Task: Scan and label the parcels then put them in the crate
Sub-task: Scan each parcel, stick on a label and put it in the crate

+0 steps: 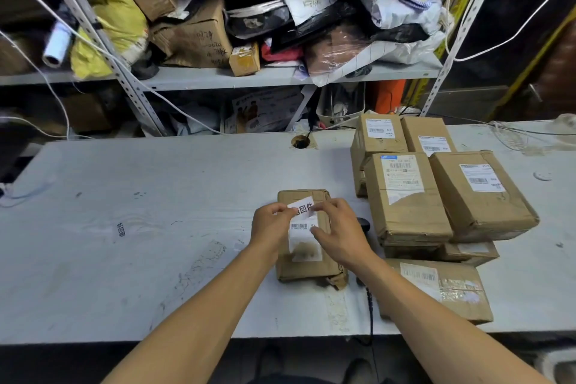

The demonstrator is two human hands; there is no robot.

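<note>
At a scuffed grey table [124, 227], a person's left hand [269, 226] pinches the left edge of a small white label [304, 207] printed with black characters, fingers closed on it. The label hangs over the far end of a brown parcel [307, 259] lying flat near the table's middle (its barcode sticker faces up). The right hand [338, 231] grips the label's right edge between thumb and forefinger. Just right, a dark scanner [364, 224] peeks out beside a stack of labelled parcels [436, 193].
</note>
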